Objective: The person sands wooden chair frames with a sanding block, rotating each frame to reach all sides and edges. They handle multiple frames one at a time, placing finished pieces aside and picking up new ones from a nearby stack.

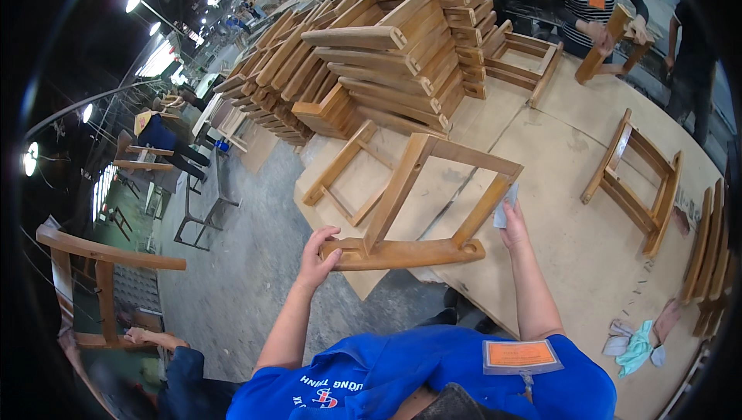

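Note:
A brown wooden chair frame (394, 255) stands tilted up in front of me over the table's near edge, four-sided with an open middle. My left hand (318, 256) grips the rounded left end of its thick lower rail, thumb on the near side. Beside the frame's right bar, my right hand (512, 223) is closed on a thin grey sheet (504, 205), perhaps sandpaper. The sheet lies against or very near the upper end of that bar; I cannot tell whether it touches.
Tall stacks of wooden frames (394, 72) rise behind the table (533, 265). Single frames lie nearby, one at the right (638, 173). Cloths (635, 346) lie lower right. A person (591, 3) handles a piece opposite; another at left holds a chair frame (108, 289).

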`<state>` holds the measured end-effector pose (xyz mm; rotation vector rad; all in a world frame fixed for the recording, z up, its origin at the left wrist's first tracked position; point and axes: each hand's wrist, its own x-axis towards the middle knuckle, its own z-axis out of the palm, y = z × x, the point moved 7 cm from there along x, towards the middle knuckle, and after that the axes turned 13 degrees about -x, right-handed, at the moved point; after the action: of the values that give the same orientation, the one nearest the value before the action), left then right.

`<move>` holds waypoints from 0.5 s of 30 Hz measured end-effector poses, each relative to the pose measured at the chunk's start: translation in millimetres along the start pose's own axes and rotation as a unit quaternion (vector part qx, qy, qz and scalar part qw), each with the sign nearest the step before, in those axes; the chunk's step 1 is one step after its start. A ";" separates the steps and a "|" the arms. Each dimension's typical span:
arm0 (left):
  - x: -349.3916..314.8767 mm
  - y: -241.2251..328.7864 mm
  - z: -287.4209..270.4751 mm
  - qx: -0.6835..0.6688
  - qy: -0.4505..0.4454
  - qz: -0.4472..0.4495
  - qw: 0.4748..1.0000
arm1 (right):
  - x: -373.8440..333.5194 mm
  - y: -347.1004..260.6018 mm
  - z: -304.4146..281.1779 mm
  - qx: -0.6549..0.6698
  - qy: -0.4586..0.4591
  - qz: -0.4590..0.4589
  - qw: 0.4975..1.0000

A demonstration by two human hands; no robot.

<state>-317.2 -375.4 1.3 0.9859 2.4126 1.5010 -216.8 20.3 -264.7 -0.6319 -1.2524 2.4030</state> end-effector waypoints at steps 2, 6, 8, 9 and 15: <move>2.7 -1.9 -1.6 -0.025 -0.009 -0.013 1.000 | -3.6 -9.9 6.9 -0.040 -0.005 -0.005 0.999; 8.8 -4.6 -3.6 -0.050 -0.020 -0.031 0.998 | 0.7 -7.4 15.4 -0.043 -0.052 0.015 0.998; 11.3 -10.3 -3.9 -0.034 -0.032 -0.042 0.998 | 4.0 -2.2 17.7 -0.055 -0.064 0.016 0.996; 12.0 -14.6 -5.0 -0.026 -0.034 -0.046 0.998 | 4.2 -0.8 17.8 -0.061 -0.055 0.012 0.997; 3.4 -101.2 -17.8 -0.022 0.094 -0.248 0.964 | -31.4 -22.8 0.5 -0.153 0.059 -0.020 0.986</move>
<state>-373.8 -416.2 -74.2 0.2003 2.4776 1.4962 -188.5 16.6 -238.5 -0.8139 -1.5804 2.1235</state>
